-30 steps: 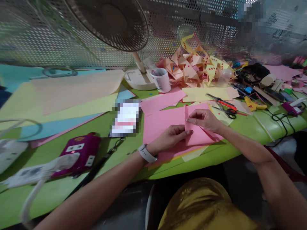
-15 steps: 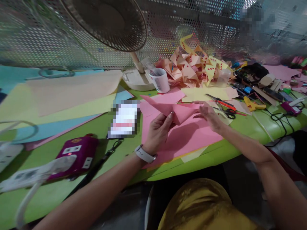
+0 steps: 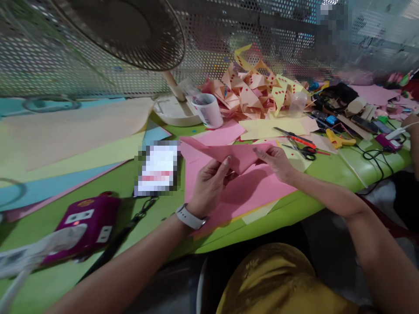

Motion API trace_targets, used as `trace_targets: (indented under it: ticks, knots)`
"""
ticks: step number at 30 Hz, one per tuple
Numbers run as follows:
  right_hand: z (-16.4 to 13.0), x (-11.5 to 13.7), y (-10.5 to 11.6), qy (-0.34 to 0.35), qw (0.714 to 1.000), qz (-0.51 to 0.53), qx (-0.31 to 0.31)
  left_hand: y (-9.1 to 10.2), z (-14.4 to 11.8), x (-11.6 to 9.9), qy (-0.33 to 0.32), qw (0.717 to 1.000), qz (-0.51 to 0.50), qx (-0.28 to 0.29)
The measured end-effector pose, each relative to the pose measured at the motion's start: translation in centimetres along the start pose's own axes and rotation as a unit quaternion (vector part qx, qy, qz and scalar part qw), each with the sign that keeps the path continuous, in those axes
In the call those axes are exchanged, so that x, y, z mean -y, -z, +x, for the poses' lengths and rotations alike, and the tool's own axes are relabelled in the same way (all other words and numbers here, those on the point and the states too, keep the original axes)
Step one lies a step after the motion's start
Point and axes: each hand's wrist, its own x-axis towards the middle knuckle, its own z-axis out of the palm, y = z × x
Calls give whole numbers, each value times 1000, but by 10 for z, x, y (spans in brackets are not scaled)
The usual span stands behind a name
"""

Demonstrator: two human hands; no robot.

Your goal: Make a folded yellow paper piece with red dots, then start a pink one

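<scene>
A folded piece of pink paper is held above the table between both hands. My left hand pinches its lower left part, thumb on top; a pale watch strap circles that wrist. Gripping the right end is my right hand, its thumb and fingers closed on the edge. Beneath them lie larger pink sheets, with the shadow of the hands on them. To the right, scissors and a red-and-black cutter rest on yellow paper scraps.
A phone and a purple power adapter are on the left. Behind stand a fan, a white cup and a heap of cut paper. A yellow glue gun lies right; another person's arm shows at the edge.
My right hand has closed on the right end of the pink paper, where its fingers were looser before. The view has shifted, so things on the table appear further left.
</scene>
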Motion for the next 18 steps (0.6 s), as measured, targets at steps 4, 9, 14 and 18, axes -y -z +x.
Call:
trace_targets:
  ticks: [4, 9, 14, 18]
  knots:
    - [-1, 2, 1, 6, 1000, -15, -2, -2, 0, -3, 6, 1000, -5, -16]
    - [-1, 1, 1, 5, 1000, -14, -14, -6, -1, -5, 17, 999, -25, -26]
    - [-1, 3, -1, -1, 1000, -1, -26, -6, 0, -5, 33, 998, -23, -42]
    - [-1, 0, 2, -3, 1000, -1, -28, -6, -1, -5, 39, 998, -22, -44]
